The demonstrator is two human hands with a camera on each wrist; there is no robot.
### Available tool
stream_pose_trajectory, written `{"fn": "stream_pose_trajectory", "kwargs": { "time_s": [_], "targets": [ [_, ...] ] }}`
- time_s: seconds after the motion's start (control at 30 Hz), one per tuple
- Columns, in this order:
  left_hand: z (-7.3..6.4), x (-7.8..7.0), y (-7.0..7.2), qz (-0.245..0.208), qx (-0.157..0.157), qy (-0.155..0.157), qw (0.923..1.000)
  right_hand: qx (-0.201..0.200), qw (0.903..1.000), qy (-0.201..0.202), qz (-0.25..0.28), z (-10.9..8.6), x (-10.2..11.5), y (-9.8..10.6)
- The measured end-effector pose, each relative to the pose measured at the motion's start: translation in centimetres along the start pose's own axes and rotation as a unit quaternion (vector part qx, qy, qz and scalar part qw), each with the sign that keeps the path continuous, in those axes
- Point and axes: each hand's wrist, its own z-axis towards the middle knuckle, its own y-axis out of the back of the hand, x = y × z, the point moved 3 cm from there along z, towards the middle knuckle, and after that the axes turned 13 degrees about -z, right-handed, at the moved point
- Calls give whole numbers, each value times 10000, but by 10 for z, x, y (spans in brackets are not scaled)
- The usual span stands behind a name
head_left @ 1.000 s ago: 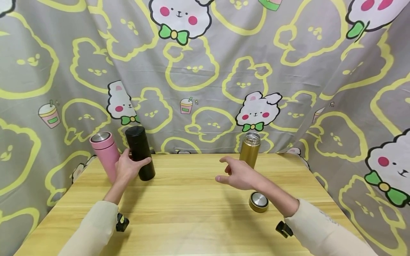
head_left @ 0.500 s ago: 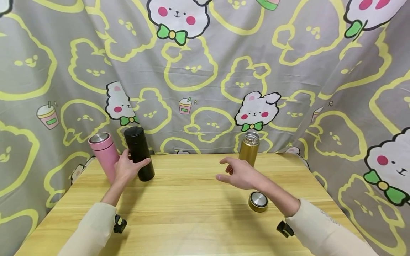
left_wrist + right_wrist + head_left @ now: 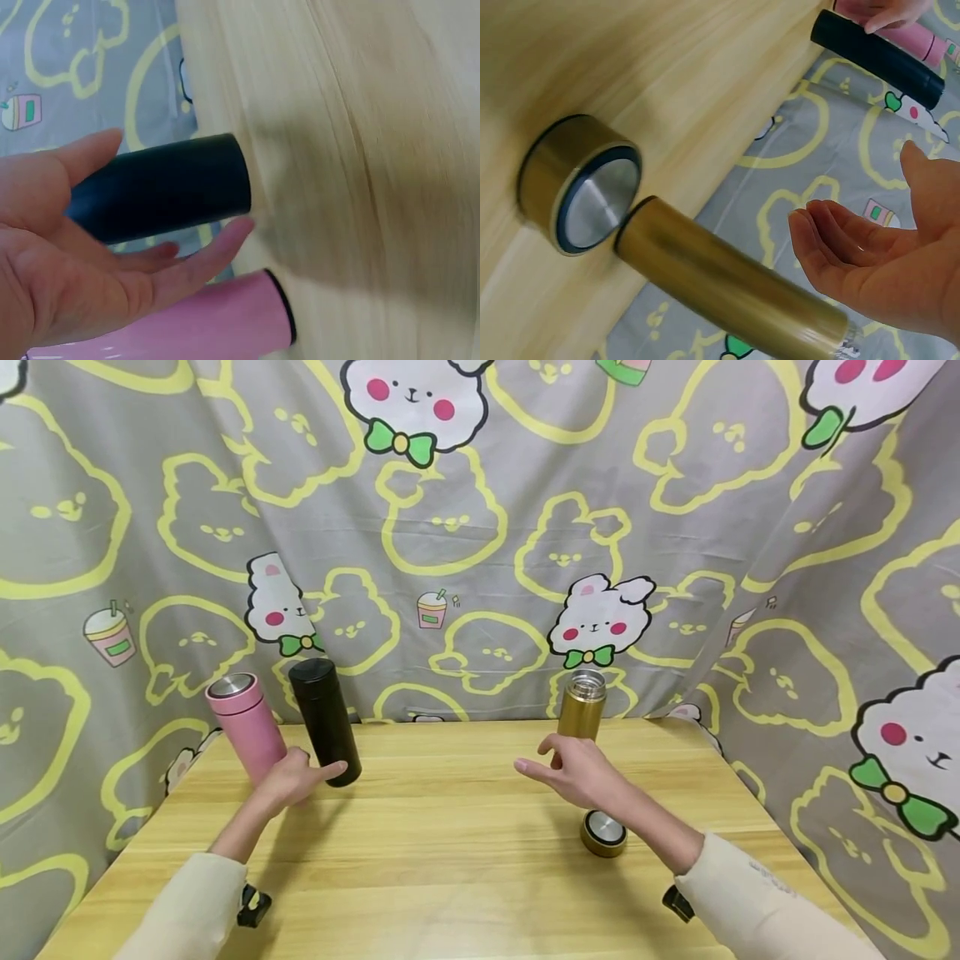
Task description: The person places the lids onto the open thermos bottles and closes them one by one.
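My left hand (image 3: 291, 778) is beside the lower part of a black thermos (image 3: 324, 718), its thumb and fingers spread apart on either side of it. In the left wrist view the fingers are extended and do not grip the thermos; whether a fingertip touches it I cannot tell. A pink thermos (image 3: 246, 727) with a steel-topped lid stands just left, partly behind that hand. My right hand (image 3: 587, 774) hovers with loosely bent fingers in front of a gold thermos (image 3: 582, 710), which stands uncapped. Its gold lid (image 3: 604, 832) lies below the right wrist, steel face up.
All the thermoses stand toward the back of a wooden table (image 3: 420, 860). A grey curtain (image 3: 465, 543) with yellow and white cartoon prints hangs right behind the table's back edge and along both sides.
My left hand has loosened from the black thermos and slid down and toward me. The right hand has shifted slightly right. The thermoses and the lid stay in place.
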Motion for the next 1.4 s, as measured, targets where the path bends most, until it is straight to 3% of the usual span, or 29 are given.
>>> {"fn": "stream_pose_trajectory", "kwargs": {
  "time_s": [0.2,0.4,0.6,0.77,1.07,1.4],
  "targets": [
    [-8,-5,-1,-4,721,-87,9974,56,9998,-141,119,-4,-10,-7],
    [-16,-20,-15,-230,942,-549,9938,65,9998,-161,-21,-5,-14,-11],
    [-19,-41,-37,-309,993,-888,9906,26,9995,-220,-228,-9,-20,-15],
    [-16,-54,-53,-191,871,-928,9917,-27,9992,-238,-316,-15,-27,-17],
    [-8,-79,-77,-431,840,-980,9907,8,9986,-233,-480,-30,-40,-22],
    [-4,-95,-101,-697,741,-995,9898,341,9970,-603,-350,-43,-64,-41]
  ]
}}
